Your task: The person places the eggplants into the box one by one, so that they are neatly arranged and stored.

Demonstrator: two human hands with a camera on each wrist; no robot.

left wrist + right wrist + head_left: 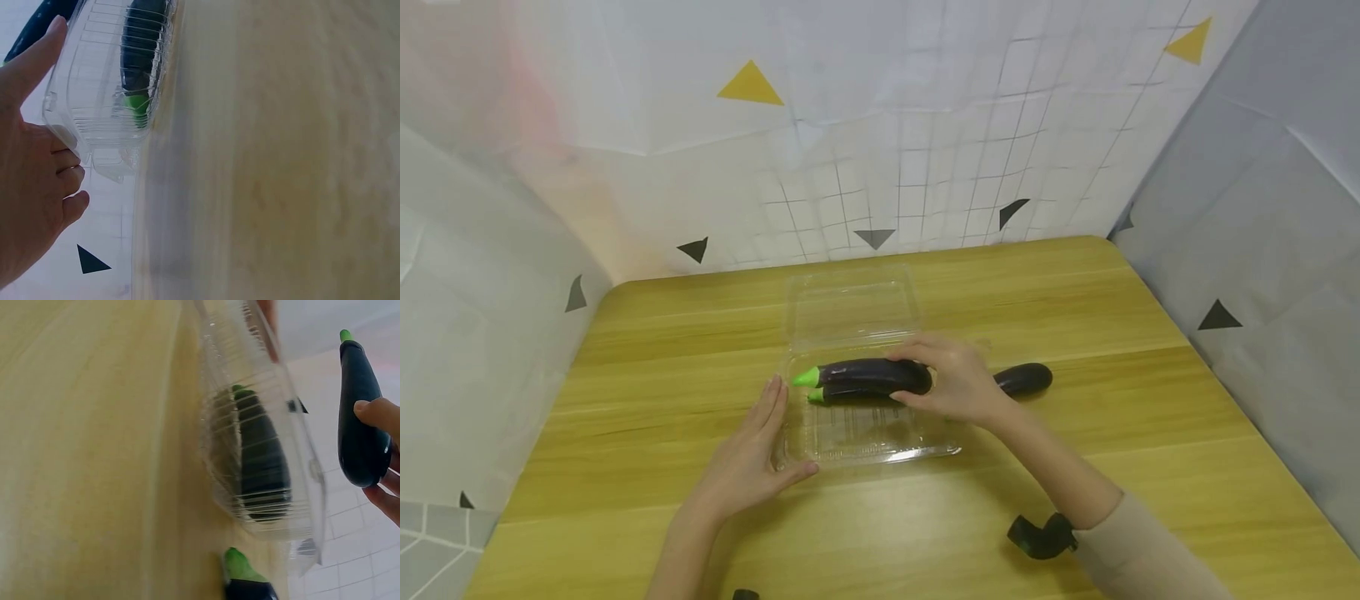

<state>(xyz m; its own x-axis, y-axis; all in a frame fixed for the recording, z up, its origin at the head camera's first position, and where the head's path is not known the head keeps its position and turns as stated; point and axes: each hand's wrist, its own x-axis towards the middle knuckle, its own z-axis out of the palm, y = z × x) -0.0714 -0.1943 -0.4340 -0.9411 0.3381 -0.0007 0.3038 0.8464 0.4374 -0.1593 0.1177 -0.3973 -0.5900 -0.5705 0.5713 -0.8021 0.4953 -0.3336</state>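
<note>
R fingers [917, 352] hold 1 eggplant [865, 372], 3 tot.

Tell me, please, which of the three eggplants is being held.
The raised eggplant, gripped by the right hand above the clear container; the second eggplant lies inside that container, and the third eggplant lies on the table.
</note>
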